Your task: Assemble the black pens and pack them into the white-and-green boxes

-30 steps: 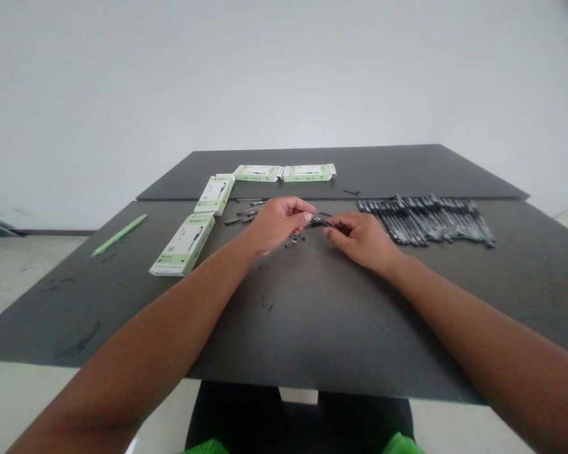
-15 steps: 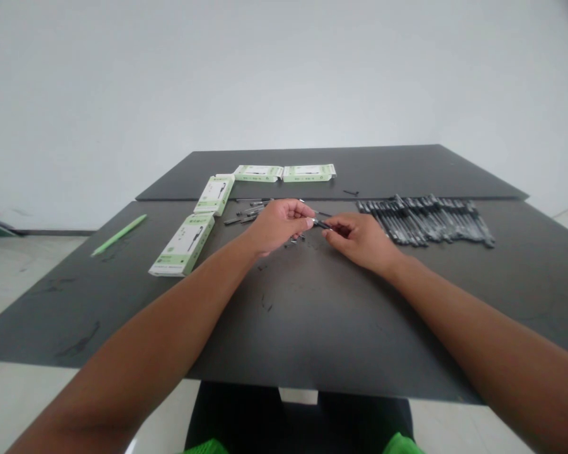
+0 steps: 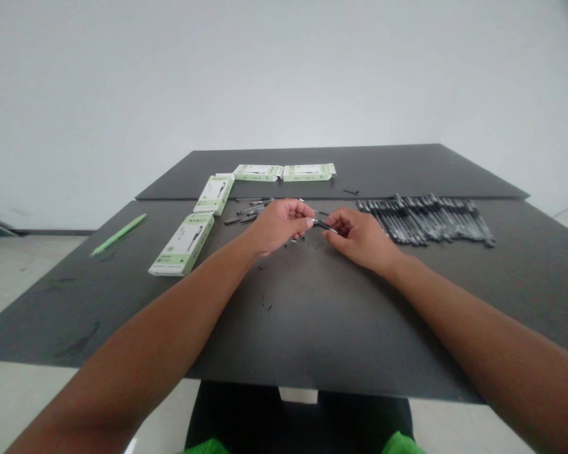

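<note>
My left hand [image 3: 279, 224] and right hand [image 3: 360, 238] hold one black pen [image 3: 322, 224], fingers clamped on its ends. Assembled pens [image 3: 426, 218] lie at two o'clock; loose parts [image 3: 245, 215] at ten o'clock, judged outstanding.

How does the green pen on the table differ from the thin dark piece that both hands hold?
The green pen is light green; the thin dark piece is black. The green pen lies untouched on the table; the dark piece is pinched between the left hand and the right hand. The green pen shows whole; fingers hide the dark piece's ends. Both are slim.
</note>
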Demonstrator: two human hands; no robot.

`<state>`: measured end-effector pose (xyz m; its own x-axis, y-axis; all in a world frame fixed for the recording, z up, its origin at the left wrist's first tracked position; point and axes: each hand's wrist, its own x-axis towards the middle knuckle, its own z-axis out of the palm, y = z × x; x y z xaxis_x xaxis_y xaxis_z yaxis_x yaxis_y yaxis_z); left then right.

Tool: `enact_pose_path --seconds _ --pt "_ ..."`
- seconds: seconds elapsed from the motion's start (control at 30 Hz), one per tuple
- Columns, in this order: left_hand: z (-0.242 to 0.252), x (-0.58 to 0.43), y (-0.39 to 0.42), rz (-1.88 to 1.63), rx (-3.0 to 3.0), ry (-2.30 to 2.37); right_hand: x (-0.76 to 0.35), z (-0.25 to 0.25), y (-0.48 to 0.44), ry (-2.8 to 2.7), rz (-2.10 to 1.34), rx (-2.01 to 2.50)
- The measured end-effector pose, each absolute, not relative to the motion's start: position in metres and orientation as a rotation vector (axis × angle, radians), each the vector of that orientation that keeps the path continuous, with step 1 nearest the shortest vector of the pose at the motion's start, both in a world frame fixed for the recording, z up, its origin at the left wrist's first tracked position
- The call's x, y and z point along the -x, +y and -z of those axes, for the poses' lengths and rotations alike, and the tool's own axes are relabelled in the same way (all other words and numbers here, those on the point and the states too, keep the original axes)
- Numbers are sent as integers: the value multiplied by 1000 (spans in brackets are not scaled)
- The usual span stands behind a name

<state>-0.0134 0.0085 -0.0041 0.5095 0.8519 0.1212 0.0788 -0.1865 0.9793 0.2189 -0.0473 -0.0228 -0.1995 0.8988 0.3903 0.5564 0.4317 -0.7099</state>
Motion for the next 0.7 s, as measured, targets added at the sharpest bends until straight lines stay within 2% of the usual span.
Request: enact_pose_path --seconds 0.7 --pt "8 15 11 -851 -1652 790 -218 12 -52 -2018 -479 1234"
